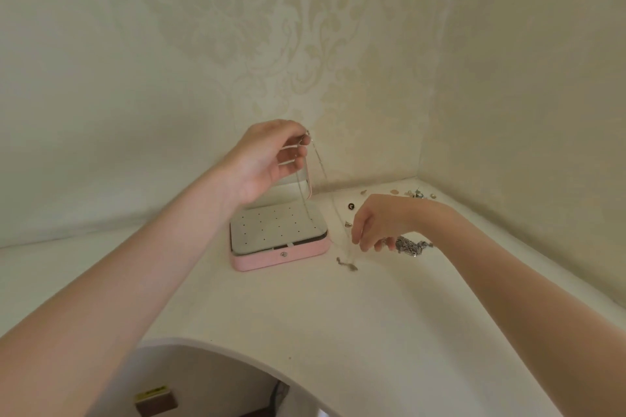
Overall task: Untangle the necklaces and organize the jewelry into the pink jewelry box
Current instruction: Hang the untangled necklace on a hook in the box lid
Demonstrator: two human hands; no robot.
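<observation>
Your left hand (pixel 267 162) is raised above the open pink jewelry box (pixel 281 256), thumb and fingertips pinched together on the top of a thin necklace chain (pixel 325 179). From that pinch the chain drops down and to the right, past the box's upright lid (pixel 309 176), toward your right hand (pixel 379 222), whose fingers are closed on the lower run just above the white tabletop (pixel 305 315). Below that lower grip a small pendant or clasp end (pixel 347 264) trails on the surface. Keep the upper pinch high so the chain hangs taut, and let the lower fingers slide down it, easing loops apart rather than pulling. Just right of the lower grip lies a heap of silver chain (pixel 410 245), probably tangled with this strand, though the link is too fine to make out. Beyond it, the scattered small pieces (pixel 416 194) near the wall corner are too tiny to identify.
</observation>
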